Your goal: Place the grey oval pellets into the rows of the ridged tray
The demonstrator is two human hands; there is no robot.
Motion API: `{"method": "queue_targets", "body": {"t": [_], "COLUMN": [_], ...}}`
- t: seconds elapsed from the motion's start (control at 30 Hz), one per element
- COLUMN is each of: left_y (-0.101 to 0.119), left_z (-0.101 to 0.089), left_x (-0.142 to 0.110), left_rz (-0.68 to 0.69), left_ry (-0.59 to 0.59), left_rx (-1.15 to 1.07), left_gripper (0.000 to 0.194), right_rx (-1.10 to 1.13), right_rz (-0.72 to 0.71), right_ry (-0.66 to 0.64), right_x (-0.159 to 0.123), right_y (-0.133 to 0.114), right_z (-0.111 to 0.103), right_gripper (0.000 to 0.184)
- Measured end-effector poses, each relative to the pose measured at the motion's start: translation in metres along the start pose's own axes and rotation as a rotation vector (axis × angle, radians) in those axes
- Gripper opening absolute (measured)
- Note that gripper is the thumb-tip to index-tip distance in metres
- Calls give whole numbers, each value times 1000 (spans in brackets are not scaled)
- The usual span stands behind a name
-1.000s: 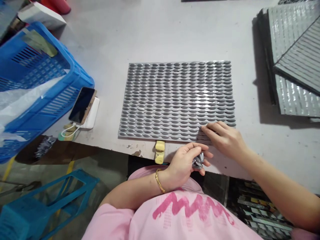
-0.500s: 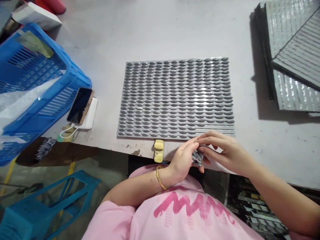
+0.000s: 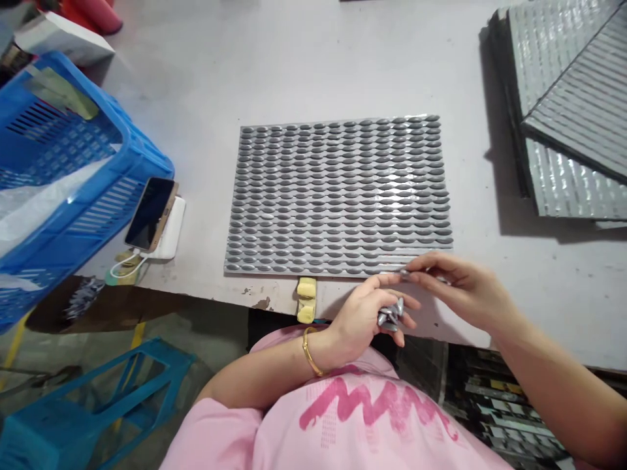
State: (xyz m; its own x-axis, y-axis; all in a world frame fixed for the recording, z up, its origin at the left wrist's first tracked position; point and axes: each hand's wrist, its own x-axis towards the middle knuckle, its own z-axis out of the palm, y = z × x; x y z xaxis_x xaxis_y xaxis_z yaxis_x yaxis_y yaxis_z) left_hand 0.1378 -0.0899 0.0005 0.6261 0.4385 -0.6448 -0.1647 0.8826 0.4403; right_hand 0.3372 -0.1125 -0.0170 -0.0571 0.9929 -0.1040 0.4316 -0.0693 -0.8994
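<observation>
On the pale tabletop, a sheet of grey oval pieces in tight rows lies just beyond both hands. The left hand's grip curls around a clump of loose grey pieces in the palm; the right hand pinches one piece at the sheet's near edge.

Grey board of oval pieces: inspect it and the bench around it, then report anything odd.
One oval piece in the lower left of the grey board looks paler than its neighbours. The bench edge just below the board is chipped, with brown showing through the pale surface.
</observation>
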Motion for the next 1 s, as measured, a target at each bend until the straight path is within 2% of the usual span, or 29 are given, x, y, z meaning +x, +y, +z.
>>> {"method": "queue_targets", "body": {"t": [0.07, 0.1, 0.23, 0.43, 0.6, 0.73, 0.83, 0.93, 1.0], "left_y": [4, 4, 2, -2, 2, 4, 4, 1, 0], "left_z": [1, 1, 0, -3, -1, 1, 0, 0, 1], "left_x": [-3, -3, -1, 4, 7, 8, 9, 11, 12], "left_rz": [-21, -31, -54, 6, -71, -122, -137, -118, -92], "left_ry": [52, 68, 50, 68, 59, 79, 79, 67, 60], "left_rx": [-19, -22, -43, -126, -222, -295, -312, -317, -311], "left_gripper": [33, 30, 23, 29, 31, 34, 34, 31, 28], "right_rx": [-247, -347, -604, -802, -907, -853, -610, -357, -290], "right_rz": [-173, -256, -473, -519, -565, -575, -513, -396, -334], "right_ry": [198, 234, 167, 64, 78, 118, 125, -14, -90], "right_x": [4, 7, 17, 15, 16, 18, 14, 6, 1], "right_y": [12, 18, 32, 32, 34, 28, 13, -4, -10], "right_z": [-4, -5, -5, -9, -14, -12, -8, -3, 0], "right_gripper": [9, 11, 24, 31, 28, 26, 26, 25, 21]}}
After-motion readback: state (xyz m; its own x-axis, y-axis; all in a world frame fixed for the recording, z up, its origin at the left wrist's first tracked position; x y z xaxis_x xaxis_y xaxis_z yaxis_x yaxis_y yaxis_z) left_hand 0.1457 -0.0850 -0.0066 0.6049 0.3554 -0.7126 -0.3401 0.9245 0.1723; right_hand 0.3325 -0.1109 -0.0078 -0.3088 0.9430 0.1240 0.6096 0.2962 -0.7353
